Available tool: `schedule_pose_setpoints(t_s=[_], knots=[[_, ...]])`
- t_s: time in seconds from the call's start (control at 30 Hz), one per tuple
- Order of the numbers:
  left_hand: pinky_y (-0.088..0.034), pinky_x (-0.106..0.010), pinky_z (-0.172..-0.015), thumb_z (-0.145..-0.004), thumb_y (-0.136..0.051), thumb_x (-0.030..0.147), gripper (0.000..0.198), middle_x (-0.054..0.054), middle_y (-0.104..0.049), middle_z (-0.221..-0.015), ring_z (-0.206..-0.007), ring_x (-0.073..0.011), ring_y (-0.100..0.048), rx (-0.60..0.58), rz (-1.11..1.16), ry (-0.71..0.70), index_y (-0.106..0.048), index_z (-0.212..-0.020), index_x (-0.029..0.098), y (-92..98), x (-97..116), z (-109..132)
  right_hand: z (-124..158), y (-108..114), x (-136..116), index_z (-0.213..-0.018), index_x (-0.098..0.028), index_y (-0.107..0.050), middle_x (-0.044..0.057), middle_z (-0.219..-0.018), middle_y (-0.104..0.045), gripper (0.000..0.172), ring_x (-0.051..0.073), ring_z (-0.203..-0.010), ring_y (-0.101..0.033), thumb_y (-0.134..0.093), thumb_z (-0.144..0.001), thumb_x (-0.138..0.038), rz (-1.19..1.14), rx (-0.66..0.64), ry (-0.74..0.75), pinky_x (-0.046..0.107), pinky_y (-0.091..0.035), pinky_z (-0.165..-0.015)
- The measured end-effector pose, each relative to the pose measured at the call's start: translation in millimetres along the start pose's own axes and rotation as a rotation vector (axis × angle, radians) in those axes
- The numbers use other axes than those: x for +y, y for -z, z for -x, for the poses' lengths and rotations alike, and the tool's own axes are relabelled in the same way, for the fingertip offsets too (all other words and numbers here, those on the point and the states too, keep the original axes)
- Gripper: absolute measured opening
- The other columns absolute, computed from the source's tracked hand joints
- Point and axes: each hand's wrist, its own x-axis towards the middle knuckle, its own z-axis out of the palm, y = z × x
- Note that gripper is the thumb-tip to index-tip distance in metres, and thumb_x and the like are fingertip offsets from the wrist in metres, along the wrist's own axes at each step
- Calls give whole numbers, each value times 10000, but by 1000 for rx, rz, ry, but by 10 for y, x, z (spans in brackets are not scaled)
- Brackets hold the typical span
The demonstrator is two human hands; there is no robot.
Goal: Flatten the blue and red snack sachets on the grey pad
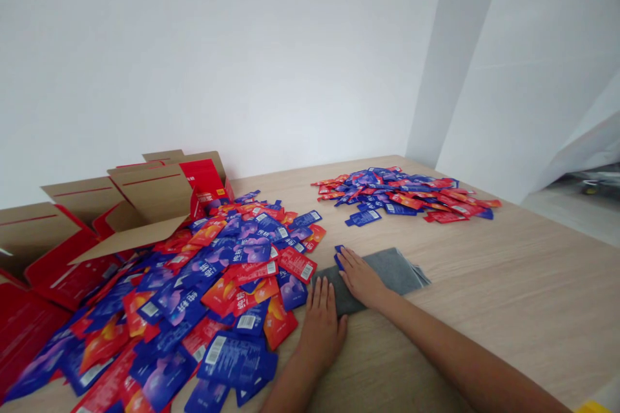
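My left hand (pixel 320 321) lies flat and open, fingers together, on the near left end of a folded grey cloth (pixel 394 269) on the wooden table (pixel 508 297). My right hand (pixel 359 277) also lies flat on the cloth, its fingertips pressing a small blue packet (pixel 338 257) at the cloth's far left edge. A big loose heap of blue and red flat packets (pixel 208 290) spreads just left of both hands. A second, smaller heap of the same packets (pixel 404 193) lies farther back to the right.
Open cardboard boxes with red sides (pixel 121 213) stand at the table's left, partly over the big heap. White walls close the back and the right. A yellow object (pixel 593 406) shows at the bottom right corner.
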Motion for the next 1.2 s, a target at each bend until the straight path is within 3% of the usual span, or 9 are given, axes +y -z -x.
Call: schedule_pose_setpoints(t_s=[0.17,0.3,0.47,0.53,0.63,0.77,0.97,1.2], knots=[[-302,-507,-1033,-869,-416,358,558,-162,-349,-1410,-1322,-299,-247,-23,15,2,-357,-1347,75,4,-7,1,388,-57,-72,-1311,-119,-459,131,-1405,-405,453,244,-1295,-346,-388,-874,-212,12,105,32,404,-351,-1024],[-277,-462,-1060,-872,-432,356,567,-161,-325,-1424,-1335,-282,-217,-47,16,12,-347,-1350,63,22,0,-9,642,94,-22,-1286,-193,-486,107,-1376,-448,424,253,-1220,-424,-413,-869,-227,-6,115,3,439,-410,-951],[-272,-469,-1061,-876,-430,364,564,-168,-312,-1426,-1336,-286,-204,-94,42,19,-360,-1340,51,87,15,-27,589,459,114,-1307,-171,-454,138,-1333,-470,495,269,-1171,-449,-401,-821,-94,-14,195,-18,483,-396,-969],[-273,-477,-1059,-878,-427,365,565,-173,-304,-1428,-1337,-288,-197,-113,55,13,-357,-1340,47,116,17,-31,535,598,59,-1348,-171,-399,136,-1354,-443,562,265,-1196,-429,-371,-802,-42,-17,214,10,478,-386,-988],[-275,-481,-1056,-880,-425,366,568,-180,-300,-1428,-1337,-292,-190,-118,64,11,-357,-1338,38,140,22,-30,500,709,-133,-1381,-198,-342,110,-1379,-420,546,235,-1240,-397,-370,-844,-103,-100,183,113,448,-390,-1003],[-275,-472,-1060,-875,-439,366,573,-169,-321,-1422,-1333,-294,-204,-80,55,20,-356,-1340,42,116,25,-20,549,541,-277,-1376,-180,-365,103,-1395,-421,493,209,-1282,-363,-363,-882,-182,-104,116,148,401,-372,-1017],[-294,-488,-1047,-861,-439,351,577,-174,-341,-1410,-1329,-301,-221,-30,47,-6,-348,-1342,44,32,8,-4,549,30,-129,-1387,-182,-358,91,-1430,-369,484,205,-1325,-299,-326,-909,-254,22,20,85,402,-300,-1051],[-291,-516,-1037,-872,-414,344,560,-188,-325,-1415,-1332,-304,-205,-65,52,-2,-345,-1342,47,91,25,-23,108,12,-35,-1302,-100,-468,163,-1387,-420,447,264,-1293,-349,-378,-883,-227,-11,33,-24,437,-370,-1007]])
